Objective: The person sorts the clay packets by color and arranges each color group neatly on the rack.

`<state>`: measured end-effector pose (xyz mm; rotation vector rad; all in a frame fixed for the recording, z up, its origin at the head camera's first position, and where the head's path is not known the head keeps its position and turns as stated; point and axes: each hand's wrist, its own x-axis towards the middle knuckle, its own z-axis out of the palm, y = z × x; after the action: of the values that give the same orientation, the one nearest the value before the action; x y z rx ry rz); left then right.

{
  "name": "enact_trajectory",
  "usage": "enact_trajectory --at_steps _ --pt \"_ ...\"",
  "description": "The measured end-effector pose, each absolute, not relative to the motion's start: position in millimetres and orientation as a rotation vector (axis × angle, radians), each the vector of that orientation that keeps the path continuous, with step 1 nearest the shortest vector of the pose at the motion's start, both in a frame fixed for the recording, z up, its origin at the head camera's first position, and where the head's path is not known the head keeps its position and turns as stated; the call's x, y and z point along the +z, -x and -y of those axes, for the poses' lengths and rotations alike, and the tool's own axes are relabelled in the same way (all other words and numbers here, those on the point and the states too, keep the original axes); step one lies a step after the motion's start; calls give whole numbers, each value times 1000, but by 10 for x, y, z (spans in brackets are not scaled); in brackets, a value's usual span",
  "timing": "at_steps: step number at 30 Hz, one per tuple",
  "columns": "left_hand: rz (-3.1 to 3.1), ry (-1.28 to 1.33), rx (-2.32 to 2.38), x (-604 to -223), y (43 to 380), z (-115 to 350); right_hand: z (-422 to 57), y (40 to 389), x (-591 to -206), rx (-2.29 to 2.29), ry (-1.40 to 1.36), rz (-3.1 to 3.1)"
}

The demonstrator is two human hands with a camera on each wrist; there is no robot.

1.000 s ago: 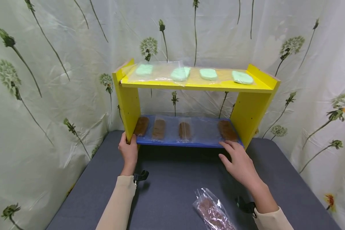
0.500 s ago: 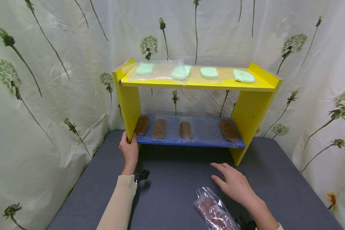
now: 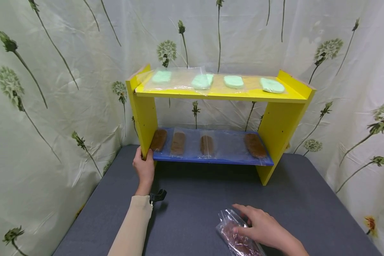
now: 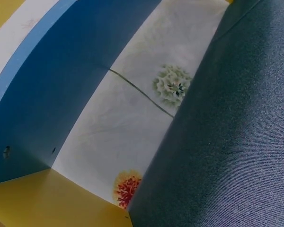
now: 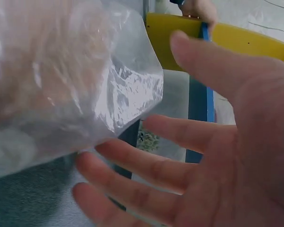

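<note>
A yellow shelf unit [image 3: 140,122] with a blue lower shelf stands on the grey table. My left hand [image 3: 144,170] grips its left side panel, near the corner of the lower shelf. Over the table at front right, my right hand [image 3: 264,227] reaches across a clear plastic bag [image 3: 227,229] with brown slabs inside. In the right wrist view the thumb and fingers are spread beside the crinkled bag [image 5: 61,80]; whether a fingertip touches it I cannot tell. The left wrist view shows the underside of the blue shelf [image 4: 61,90] but not the left hand.
On the blue shelf lie several brown slabs [image 3: 178,144] in clear film, with a wider gap before the rightmost slab [image 3: 255,145]. Several pale green pieces [image 3: 233,81] lie along the yellow top shelf. A flower-print curtain [image 3: 83,71] hangs behind.
My right hand has moved from the right end of the blue shelf down toward me, to the plastic bag. The left hand stays on the side panel.
</note>
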<state>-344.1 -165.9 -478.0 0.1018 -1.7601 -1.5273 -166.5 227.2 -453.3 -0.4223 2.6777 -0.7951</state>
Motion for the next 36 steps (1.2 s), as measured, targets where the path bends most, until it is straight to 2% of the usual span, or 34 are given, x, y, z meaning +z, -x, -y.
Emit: enact_trajectory --at_steps 8,22,29,36 --pt "1765 -107 -1520 -4761 3434 1654 -2208 1547 -4634 -737 101 -2542" --pt "1778 -113 -1523 -4745 3404 1646 -2138 1461 -4809 -745 351 -2700" --pt "1772 -108 -1523 -4748 3415 1648 -2019 1468 -4840 -972 333 -2490" --pt "1776 -113 -1518 -4756 3423 1641 -1994 1513 -4798 -986 299 -2566"
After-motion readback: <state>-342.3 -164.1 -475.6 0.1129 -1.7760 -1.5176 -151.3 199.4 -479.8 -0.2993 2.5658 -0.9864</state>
